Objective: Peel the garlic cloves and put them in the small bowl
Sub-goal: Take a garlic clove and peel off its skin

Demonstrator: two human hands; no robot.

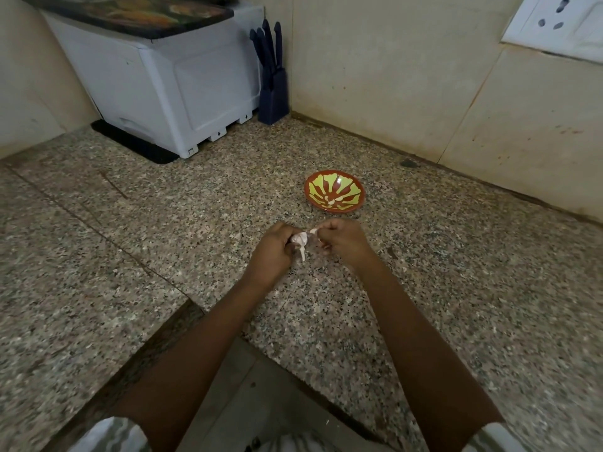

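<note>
A whitish garlic bulb (301,239) with a short stem pointing down sits between both hands, just above the speckled granite counter. My left hand (273,250) grips the bulb from the left. My right hand (342,239) pinches a papery bit of skin (314,231) at the bulb's upper right. The small bowl (334,190), red-brown with yellow-green petal shapes, stands on the counter a little beyond my right hand and holds a few pale peeled cloves (331,200) near its front.
A white plastic box (163,83) under a dark patterned board stands at the back left corner on a black mat. A dark blue knife block (273,89) stands beside it against the wall. A wall socket (554,24) is at the upper right.
</note>
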